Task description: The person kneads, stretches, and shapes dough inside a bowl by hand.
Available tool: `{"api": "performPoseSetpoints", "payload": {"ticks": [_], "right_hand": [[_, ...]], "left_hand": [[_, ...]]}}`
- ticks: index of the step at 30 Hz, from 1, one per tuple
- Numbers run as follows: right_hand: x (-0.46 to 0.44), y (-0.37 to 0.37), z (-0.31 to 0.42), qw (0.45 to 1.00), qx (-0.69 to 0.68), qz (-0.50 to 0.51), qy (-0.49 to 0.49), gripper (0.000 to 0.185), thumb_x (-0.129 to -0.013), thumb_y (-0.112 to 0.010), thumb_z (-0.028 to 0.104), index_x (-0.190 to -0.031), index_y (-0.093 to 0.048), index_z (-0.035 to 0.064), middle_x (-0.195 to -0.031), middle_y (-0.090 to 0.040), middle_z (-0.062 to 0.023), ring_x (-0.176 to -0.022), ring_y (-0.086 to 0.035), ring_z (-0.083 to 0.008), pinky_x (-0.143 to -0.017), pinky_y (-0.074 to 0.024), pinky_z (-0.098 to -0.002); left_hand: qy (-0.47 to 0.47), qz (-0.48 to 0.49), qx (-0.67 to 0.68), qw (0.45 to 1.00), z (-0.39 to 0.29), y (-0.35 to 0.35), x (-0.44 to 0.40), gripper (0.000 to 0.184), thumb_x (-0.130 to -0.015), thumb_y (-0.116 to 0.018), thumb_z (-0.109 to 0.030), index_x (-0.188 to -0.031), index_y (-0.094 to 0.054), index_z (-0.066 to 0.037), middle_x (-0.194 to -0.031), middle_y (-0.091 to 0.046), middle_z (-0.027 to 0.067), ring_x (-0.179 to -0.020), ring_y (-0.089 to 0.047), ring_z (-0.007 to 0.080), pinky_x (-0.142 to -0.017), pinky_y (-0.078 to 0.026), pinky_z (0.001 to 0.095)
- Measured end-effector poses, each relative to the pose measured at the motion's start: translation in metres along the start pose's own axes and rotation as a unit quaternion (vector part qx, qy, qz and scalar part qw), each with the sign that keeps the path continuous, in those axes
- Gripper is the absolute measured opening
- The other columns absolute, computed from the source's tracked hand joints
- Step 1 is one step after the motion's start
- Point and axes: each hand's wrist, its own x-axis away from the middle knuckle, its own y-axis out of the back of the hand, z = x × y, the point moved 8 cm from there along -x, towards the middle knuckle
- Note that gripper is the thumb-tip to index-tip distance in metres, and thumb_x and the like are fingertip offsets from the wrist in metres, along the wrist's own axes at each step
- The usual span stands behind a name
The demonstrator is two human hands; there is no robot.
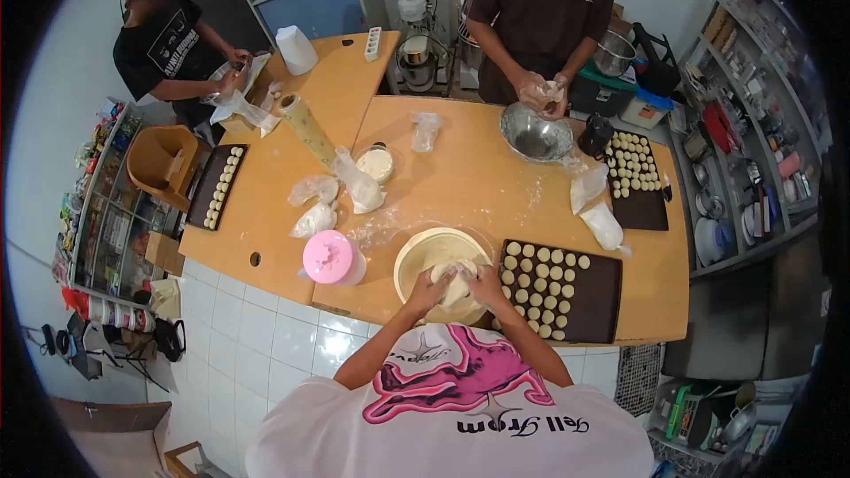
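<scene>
A cream-coloured bowl [405, 258] stands at the table's near edge, with pale dough [453, 281] inside it. My left hand [428, 290] is curled against the left side of the dough, and my right hand [483, 287] grips its right side. Both hands are over the bowl, with the dough between them. Right of the bowl lies a dark tray [598, 296] bearing several rows of small round dough balls [541, 284]. Close by on the left is a pink-lidded container [333, 258].
Across the table a co-worker [542, 18] handles dough above a metal bowl [537, 140]. Another person [168, 53] works at the far left. Plastic bags [359, 188], a roll [306, 131] and more trays [639, 211] lie on the wooden table [469, 186].
</scene>
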Motion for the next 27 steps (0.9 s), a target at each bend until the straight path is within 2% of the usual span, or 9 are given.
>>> {"api": "performPoseSetpoints", "payload": {"ticks": [3,6,9,11,15,20,23,25,27], "right_hand": [[-0.001,0.002,0.002,0.997,-0.039,-0.043,0.043,0.03,-0.086,-0.059,0.026,-0.084,-0.064,-0.0033,-0.062,-0.058,-0.005,-0.054,-0.051,-0.0113,-0.05,-0.0419,-0.0306],[0.001,0.001,-0.002,0.997,-0.063,-0.049,0.011,0.03,-0.087,-0.059,0.027,-0.086,-0.064,-0.0031,-0.065,-0.06,-0.0044,-0.056,-0.052,-0.011,-0.053,-0.0428,-0.0307],[-0.004,-0.02,-0.028,0.979,-0.179,0.03,-0.095,0.038,-0.085,-0.058,0.033,-0.087,-0.064,-0.0044,-0.063,-0.06,-0.0131,-0.058,-0.055,-0.0161,-0.054,-0.0431,-0.0354],[-0.005,-0.02,-0.015,0.977,-0.211,-0.005,-0.044,0.038,-0.086,-0.058,0.033,-0.088,-0.064,-0.0047,-0.063,-0.06,-0.0118,-0.058,-0.054,-0.0144,-0.054,-0.0428,-0.0345],[0.011,0.013,0.057,0.999,-0.047,0.009,-0.013,0.038,-0.086,-0.057,0.032,-0.09,-0.064,-0.0053,-0.066,-0.061,-0.0121,-0.059,-0.055,-0.0156,-0.056,-0.0442,-0.0344],[-0.007,0.005,-0.022,0.986,-0.044,-0.154,-0.046,0.035,-0.087,-0.057,0.028,-0.09,-0.064,-0.0054,-0.07,-0.062,-0.0142,-0.067,-0.059,-0.0206,-0.064,-0.0467,-0.0347],[-0.011,0.012,-0.04,0.966,-0.098,-0.236,-0.048,0.032,-0.087,-0.057,0.026,-0.092,-0.063,-0.0052,-0.076,-0.064,-0.0165,-0.073,-0.061,-0.0262,-0.07,-0.0472,-0.037],[0.0,0.025,-0.005,0.946,-0.173,-0.273,-0.028,0.029,-0.09,-0.055,0.023,-0.077,-0.059,-0.0033,-0.061,-0.049,0.0021,-0.058,-0.041,-0.0074,-0.052,-0.0365,-0.0272],[-0.008,0.027,-0.009,0.94,-0.144,-0.31,-0.005,0.03,-0.09,-0.054,0.023,-0.075,-0.058,-0.0032,-0.061,-0.05,0.0018,-0.058,-0.042,-0.0076,-0.053,-0.0366,-0.0273]], "left_hand": [[0.039,-0.007,-0.021,0.999,0.003,0.003,-0.002,0.031,-0.09,-0.058,-0.029,-0.104,-0.06,-0.002,-0.079,-0.062,0.0018,-0.066,-0.056,0.0081,-0.055,-0.046,0.0248],[0.047,-0.046,0.0,0.998,-0.01,0.005,0.0,0.033,-0.09,-0.057,-0.033,-0.099,-0.061,-0.002,-0.073,-0.06,0.0011,-0.06,-0.054,0.0066,-0.049,-0.042,0.0238],[0.023,-0.058,-0.008,0.998,-0.002,0.015,-0.002,0.035,-0.089,-0.057,-0.036,-0.093,-0.062,-0.001,-0.068,-0.059,0.0007,-0.055,-0.052,0.0066,-0.045,-0.041,0.0234],[0.047,-0.044,-0.005,0.998,0.0,0.019,-0.002,0.038,-0.088,-0.058,-0.038,-0.093,-0.061,-0.001,-0.068,-0.058,0.0012,-0.053,-0.052,0.008,-0.044,-0.042,0.0241],[0.05,-0.007,-0.01,0.999,-0.006,0.018,-0.002,0.035,-0.089,-0.058,-0.037,-0.091,-0.062,-0.002,-0.064,-0.057,0.0006,-0.049,-0.049,0.0075,-0.043,-0.041,0.0237],[0.047,0.021,-0.028,0.998,-0.015,0.007,-0.01,0.032,-0.088,-0.059,-0.034,-0.092,-0.063,-0.003,-0.062,-0.056,-0.001,-0.047,-0.048,0.006,-0.042,-0.038,0.0226],[-0.007,0.084,-0.197,0.977,-0.056,-0.01,0.001,0.035,-0.087,-0.062,-0.031,-0.101,-0.06,0.0,-0.067,-0.059,0.0009,-0.048,-0.05,0.0069,-0.045,-0.042,0.0233],[-0.005,0.117,-0.174,0.978,-0.043,-0.009,-0.001,0.038,-0.085,-0.064,-0.027,-0.108,-0.057,0.002,-0.077,-0.062,0.0044,-0.057,-0.055,0.0093,-0.048,-0.046,0.0266],[0.002,0.132,-0.134,0.982,-0.039,-0.006,0.002,0.042,-0.083,-0.067,-0.023,-0.113,-0.055,0.003,-0.083,-0.064,0.006,-0.062,-0.057,0.0107,-0.051,-0.049,0.0285]]}}
